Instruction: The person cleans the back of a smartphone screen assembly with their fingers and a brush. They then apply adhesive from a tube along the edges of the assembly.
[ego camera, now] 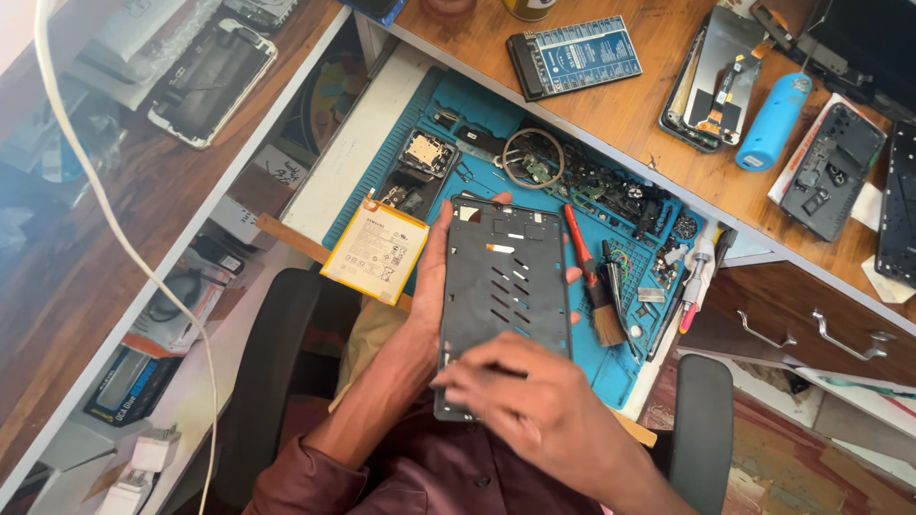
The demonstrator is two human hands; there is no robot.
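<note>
- Working over the blue repair mat [582, 358], keeping the dark tablet frame [506, 286] raised above it, near the chest.
- Gripping that frame along its left edge with the left hand [429, 286], fingers wrapped round behind.
- Pressing the right hand [525, 401] on the frame's lower end, fingers curled; anything pinched, impossible telling.
- Keeping clear of the yellow-edged battery [374, 250] and the red-handled brush [590, 277].

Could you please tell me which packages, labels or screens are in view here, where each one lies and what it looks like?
Battery label: flat yellow-and-white rectangle, at the blue mat's left edge, beside the left hand.
Blue board: printed rectangular panel, on the wooden desk at the top.
Phone screen: white-rimmed and dark, on the left shelf.
Dark box: blue-printed package, on the lower left shelf.
</note>
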